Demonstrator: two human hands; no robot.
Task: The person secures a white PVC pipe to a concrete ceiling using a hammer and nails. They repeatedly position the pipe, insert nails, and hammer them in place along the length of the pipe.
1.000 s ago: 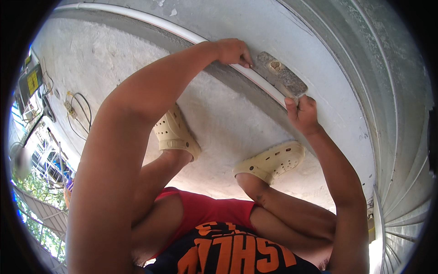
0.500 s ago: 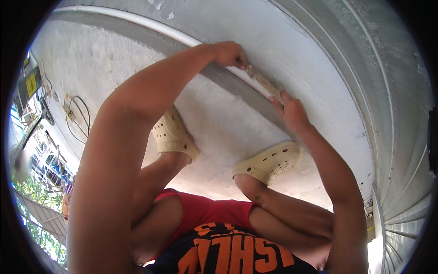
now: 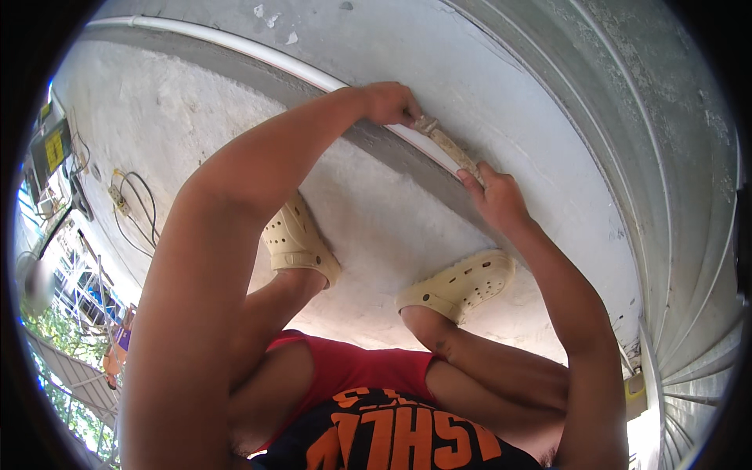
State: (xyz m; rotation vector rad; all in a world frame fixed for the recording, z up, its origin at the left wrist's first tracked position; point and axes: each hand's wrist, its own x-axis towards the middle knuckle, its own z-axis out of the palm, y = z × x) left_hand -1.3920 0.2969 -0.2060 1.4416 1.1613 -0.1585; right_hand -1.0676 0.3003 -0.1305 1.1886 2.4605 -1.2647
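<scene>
A short, tan, rough-looking bar (image 3: 453,149) spans the gap between my two hands, lying slantwise along the white pipe (image 3: 274,56). My left hand (image 3: 388,103) is closed at the bar's far left end. At its near right end, my right hand (image 3: 501,197) pinches it between thumb and fingers. The bar's exact kind does not show. Beside the pipe runs a darker grey band (image 3: 392,153) that looks like mortar. Part of the pipe is hidden behind my left hand.
My feet stand in cream clogs (image 3: 294,235) on the pale concrete floor (image 3: 360,227). Corrugated metal sheeting (image 3: 689,196) curves along the right. At the left are a socket with black cords (image 3: 121,200), a dark box with a yellow label (image 3: 53,149) and a partly visible person (image 3: 117,352).
Both hands keep hold of the bar and have shifted only slightly, the left one a little nearer me. The view has tilted a bit, and the person at the left shows more.
</scene>
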